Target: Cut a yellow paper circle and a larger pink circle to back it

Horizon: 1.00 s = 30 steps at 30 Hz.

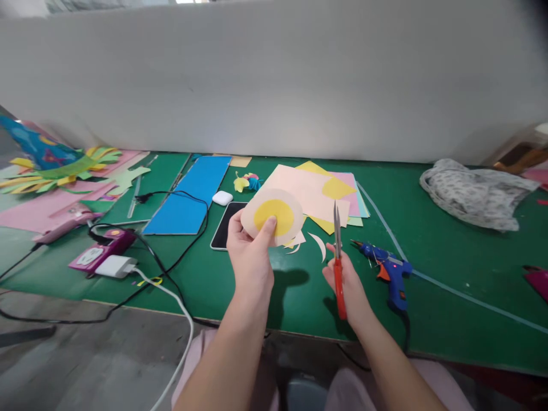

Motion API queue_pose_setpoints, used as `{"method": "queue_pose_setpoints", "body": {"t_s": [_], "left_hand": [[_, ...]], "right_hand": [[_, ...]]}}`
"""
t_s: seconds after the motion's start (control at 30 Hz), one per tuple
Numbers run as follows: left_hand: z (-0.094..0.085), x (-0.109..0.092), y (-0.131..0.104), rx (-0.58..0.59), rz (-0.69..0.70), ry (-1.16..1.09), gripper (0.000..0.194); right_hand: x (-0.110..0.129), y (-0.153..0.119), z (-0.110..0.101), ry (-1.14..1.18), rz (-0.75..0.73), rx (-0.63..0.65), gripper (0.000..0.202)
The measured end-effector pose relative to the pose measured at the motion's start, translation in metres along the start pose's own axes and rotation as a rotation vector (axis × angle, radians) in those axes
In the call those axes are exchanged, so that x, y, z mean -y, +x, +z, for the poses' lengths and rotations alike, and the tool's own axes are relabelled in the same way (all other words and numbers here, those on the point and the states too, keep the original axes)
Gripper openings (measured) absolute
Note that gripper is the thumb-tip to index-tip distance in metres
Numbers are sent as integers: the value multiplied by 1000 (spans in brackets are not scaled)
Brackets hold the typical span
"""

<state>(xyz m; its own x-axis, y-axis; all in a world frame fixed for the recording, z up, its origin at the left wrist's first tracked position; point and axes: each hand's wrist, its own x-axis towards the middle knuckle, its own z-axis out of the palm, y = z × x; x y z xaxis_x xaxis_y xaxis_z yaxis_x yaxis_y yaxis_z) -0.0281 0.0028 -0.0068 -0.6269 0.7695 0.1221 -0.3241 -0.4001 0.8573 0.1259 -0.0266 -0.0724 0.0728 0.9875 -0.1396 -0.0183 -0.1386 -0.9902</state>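
Note:
My left hand [252,251] grips a pale pink paper disc [249,212] with a smaller yellow paper circle [285,216] on it. The thumb presses on the yellow circle, and the other fingers are behind the disc. In my right hand [351,282] is a pair of scissors [338,262] with red handles, held upright with the blades together and pointing away from me. A curved paper offcut [317,246] lies on the table between the hands. Behind them is a pile of coloured paper sheets [286,178], with a loose yellow paper piece on top.
A blue glue gun [387,268] with a lit red light lies right of the scissors. Left are a phone [222,231], a white earbud case [222,198], a blue board [197,194], a purple power strip [100,251] with cables, a pink glue gun [68,222] and a decorated paper hat [47,151].

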Motion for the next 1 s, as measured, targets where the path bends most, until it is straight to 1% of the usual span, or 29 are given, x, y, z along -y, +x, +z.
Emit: {"method": "queue_pose_setpoints", "body": {"t_s": [0.07, 0.17, 0.27, 0.43, 0.6, 0.7, 0.8, 1.0], "left_hand": [[1, -2, -2, -14, -4, -12, 44], [2, -7, -6, -27, -16, -29, 43], [4, -10, -9, -43, -22, -62, 43], [7, -11, -13, -60, 17, -127, 43], [11, -9, -19, -55, 23, -124, 43], [12, -8, -21, -59, 34, -117, 43], [13, -8, -23, -54, 18, -116, 43], [13, -7, -25, -56, 17, -110, 43]], "right_hand": [[1, -6, 2, -22, 15, 77, 46], [-2, -15, 6, -33, 63, 195, 56], [-5, -21, 12, -29, 80, 244, 57], [-3, -24, 18, -50, 48, 240, 45], [0, -28, 22, -25, 78, 268, 39], [2, -30, 23, -16, 87, 263, 40], [4, -31, 22, -14, 87, 267, 43], [3, -30, 21, 8, 119, 279, 47]]}}
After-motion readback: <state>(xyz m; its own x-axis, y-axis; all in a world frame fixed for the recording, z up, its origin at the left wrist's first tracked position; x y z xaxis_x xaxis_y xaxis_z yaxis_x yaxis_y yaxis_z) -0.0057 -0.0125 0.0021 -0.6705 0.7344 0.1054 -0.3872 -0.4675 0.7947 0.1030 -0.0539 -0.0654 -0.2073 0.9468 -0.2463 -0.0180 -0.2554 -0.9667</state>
